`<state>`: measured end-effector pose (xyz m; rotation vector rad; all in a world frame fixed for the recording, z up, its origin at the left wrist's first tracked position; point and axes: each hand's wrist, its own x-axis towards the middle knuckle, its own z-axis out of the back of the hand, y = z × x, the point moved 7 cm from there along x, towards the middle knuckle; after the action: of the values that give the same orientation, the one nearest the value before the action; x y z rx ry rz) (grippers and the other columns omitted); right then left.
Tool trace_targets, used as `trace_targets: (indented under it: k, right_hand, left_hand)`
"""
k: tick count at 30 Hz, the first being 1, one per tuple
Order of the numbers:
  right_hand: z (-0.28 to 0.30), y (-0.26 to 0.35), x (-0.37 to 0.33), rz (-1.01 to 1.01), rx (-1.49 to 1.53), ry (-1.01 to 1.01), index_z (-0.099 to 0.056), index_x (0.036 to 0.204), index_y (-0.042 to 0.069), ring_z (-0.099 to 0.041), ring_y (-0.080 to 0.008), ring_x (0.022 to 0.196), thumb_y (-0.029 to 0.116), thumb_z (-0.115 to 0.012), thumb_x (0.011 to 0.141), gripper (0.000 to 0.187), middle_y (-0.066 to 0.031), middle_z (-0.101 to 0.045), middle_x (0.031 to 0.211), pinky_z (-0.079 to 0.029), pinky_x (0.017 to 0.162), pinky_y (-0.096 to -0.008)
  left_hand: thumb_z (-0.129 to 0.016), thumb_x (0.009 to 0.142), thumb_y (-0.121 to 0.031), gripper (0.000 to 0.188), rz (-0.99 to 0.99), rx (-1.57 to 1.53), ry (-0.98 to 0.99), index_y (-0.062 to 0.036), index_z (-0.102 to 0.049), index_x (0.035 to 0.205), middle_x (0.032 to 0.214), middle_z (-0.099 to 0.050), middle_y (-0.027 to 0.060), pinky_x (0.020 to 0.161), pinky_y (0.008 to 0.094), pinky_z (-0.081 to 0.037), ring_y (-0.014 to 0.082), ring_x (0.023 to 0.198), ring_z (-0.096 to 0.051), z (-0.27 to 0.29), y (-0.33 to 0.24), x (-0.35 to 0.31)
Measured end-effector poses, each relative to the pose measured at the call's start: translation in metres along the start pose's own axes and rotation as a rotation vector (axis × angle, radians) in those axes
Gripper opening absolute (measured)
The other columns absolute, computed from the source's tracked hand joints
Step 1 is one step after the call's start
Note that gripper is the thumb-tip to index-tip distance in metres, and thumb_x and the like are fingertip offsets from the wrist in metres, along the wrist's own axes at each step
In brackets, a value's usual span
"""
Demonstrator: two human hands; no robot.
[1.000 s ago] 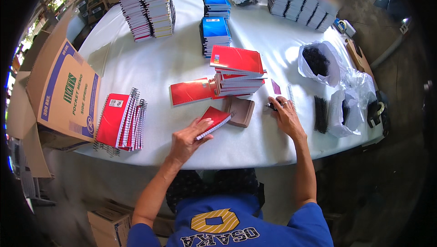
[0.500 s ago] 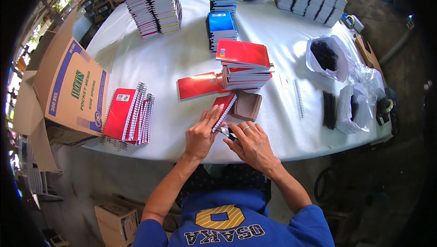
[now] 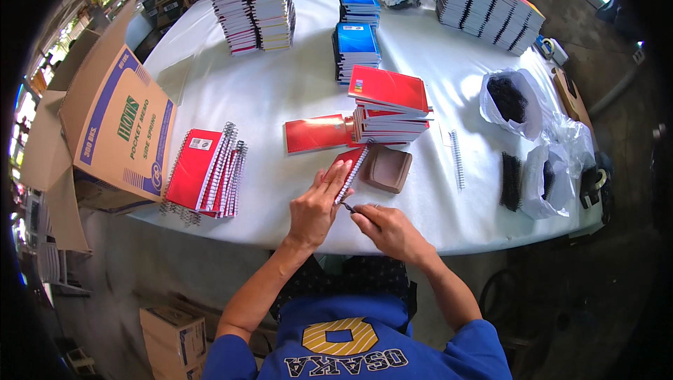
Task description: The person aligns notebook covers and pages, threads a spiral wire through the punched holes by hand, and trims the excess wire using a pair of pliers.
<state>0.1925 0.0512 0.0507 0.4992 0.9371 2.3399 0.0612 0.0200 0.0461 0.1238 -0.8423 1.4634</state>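
Observation:
My left hand (image 3: 313, 206) holds a red spiral notebook (image 3: 348, 160), its fingers lying along the cover. The notebook slants beside a brown block (image 3: 388, 168), with its light wire coil facing right. In my right hand (image 3: 394, 231) is a pair of pliers (image 3: 348, 207), fingers wrapped round the handles. Their metal tip is at the near end of the coil; whether it bites the wire is too small to tell. Just beyond, loose red notebooks (image 3: 389, 92) form an uneven stack, and another red notebook (image 3: 314, 134) lies flat to its left.
Coil-bound red notebooks (image 3: 191, 173) lie at left by an open carton (image 3: 123, 124). Blue notebooks (image 3: 357, 42) and tall stacks (image 3: 256, 8) stand farther back. Bags of black coils (image 3: 508, 103) and a loose coil (image 3: 457, 159) are at right. Another person's hand shows at the far edge.
My right hand has drawn slightly right and down, the pliers now showing a narrow tip at the coil's near end. My left hand stays on the notebook. The whole view has shifted a little.

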Motion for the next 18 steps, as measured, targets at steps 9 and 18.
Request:
trace_targets:
  k: [9, 18]
  right_hand:
    - [0.044, -0.044, -0.002, -0.133, 0.027, -0.118, -0.062, 0.106, -0.003, -0.063, -0.0348, 0.079, 0.021, -0.061, 0.094, 0.027, -0.0182, -0.066, 0.09, -0.051, 0.073, -0.0408]
    - [0.069, -0.077, -0.014, 0.006, -0.85, -0.381, -0.065, 0.111, 0.004, -0.054, -0.031, 0.105, 0.019, -0.07, 0.084, 0.031, -0.0127, -0.059, 0.113, -0.041, 0.091, -0.0423]
  left_hand:
    - [-0.074, 0.08, -0.015, 0.057, -0.032, 0.074, -0.043, -0.0154, -0.056, 0.135, 0.127, -0.063, 0.0041, 0.079, 0.0337, -0.058, 0.0283, 0.112, -0.064, 0.07, 0.01, 0.009]
    - [-0.08, 0.07, -0.02, 0.081, 0.285, 0.26, 0.4, -0.0263, -0.047, 0.144, 0.148, -0.045, 0.0072, 0.114, 0.0547, -0.025, 0.0353, 0.14, -0.035, 0.196, 0.12, -0.011]
